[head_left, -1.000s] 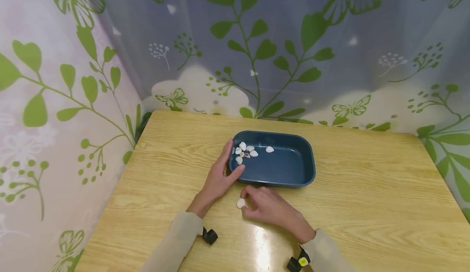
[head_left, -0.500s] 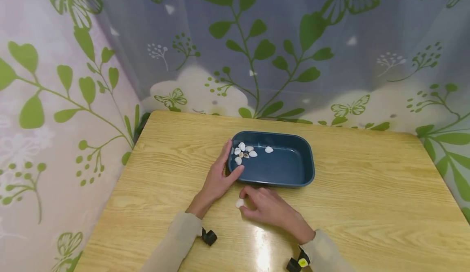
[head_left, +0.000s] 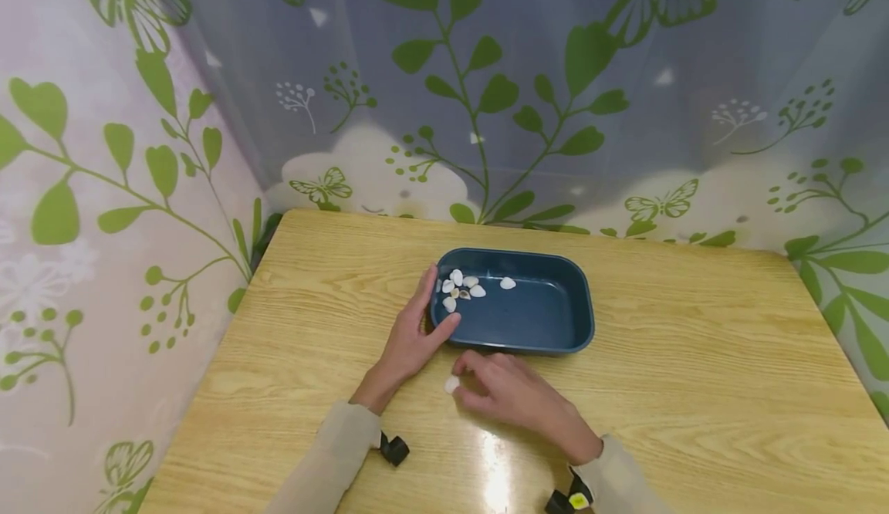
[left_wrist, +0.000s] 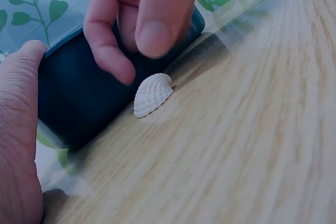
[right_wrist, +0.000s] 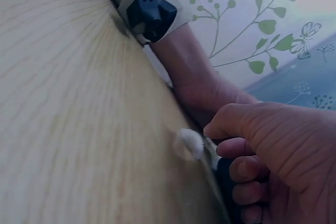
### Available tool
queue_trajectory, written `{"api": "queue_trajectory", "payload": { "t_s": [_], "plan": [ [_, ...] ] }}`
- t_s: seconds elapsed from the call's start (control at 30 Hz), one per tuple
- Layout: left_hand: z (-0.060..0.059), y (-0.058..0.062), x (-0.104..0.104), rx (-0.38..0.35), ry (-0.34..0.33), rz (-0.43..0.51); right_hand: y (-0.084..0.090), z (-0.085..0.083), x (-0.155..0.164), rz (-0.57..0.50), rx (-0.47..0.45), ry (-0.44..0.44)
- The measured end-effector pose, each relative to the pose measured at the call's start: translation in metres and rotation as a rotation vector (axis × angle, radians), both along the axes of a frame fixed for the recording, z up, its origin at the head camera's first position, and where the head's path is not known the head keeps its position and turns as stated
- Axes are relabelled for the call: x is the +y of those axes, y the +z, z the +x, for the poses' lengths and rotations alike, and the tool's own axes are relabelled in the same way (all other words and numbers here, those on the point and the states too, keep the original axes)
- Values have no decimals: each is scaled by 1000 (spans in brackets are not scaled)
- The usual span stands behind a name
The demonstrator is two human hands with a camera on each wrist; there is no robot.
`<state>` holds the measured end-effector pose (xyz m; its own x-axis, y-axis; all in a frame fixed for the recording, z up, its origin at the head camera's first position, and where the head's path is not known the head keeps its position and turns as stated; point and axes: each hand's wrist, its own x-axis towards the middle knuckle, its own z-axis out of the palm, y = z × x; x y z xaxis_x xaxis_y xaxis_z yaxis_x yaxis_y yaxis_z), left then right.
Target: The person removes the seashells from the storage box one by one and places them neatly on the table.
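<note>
On the wooden table (head_left: 694, 390) toward its near edge, the right hand (head_left: 510, 394) curls loosely over a white ridged seashell (left_wrist: 153, 94), not yet gripping; light, stiff, probably brittle, best pinched by its edges. Beyond, the left hand (head_left: 410, 336) rests open-fingered against the blue tray's (head_left: 556, 342) left end; more shells (head_left: 460, 289) lie inside. Leaf-printed curtains (head_left: 486, 74) hang behind.

Seven shells (head_left: 462, 289) in one tray (head_left: 549, 340) (one shell (head_left: 452, 383) outside), two hands (head_left: 410, 340).

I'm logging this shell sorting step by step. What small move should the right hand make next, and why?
Probably close the right hand on the loose shell. It lies flat on the table beside the blue tray, with the fingers just above it, not yet gripping. The left hand steadies the tray, where other shells lie.
</note>
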<state>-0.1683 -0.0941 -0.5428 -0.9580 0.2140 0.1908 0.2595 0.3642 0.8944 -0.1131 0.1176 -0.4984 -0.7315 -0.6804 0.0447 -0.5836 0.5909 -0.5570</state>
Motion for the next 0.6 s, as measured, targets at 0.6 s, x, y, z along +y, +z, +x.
{"api": "queue_trajectory", "payload": {
  "t_s": [0.6],
  "plan": [
    [0, -1, -1, 24, -26, 22, 62, -5, 33, -78, 113, -96]
  ]
}}
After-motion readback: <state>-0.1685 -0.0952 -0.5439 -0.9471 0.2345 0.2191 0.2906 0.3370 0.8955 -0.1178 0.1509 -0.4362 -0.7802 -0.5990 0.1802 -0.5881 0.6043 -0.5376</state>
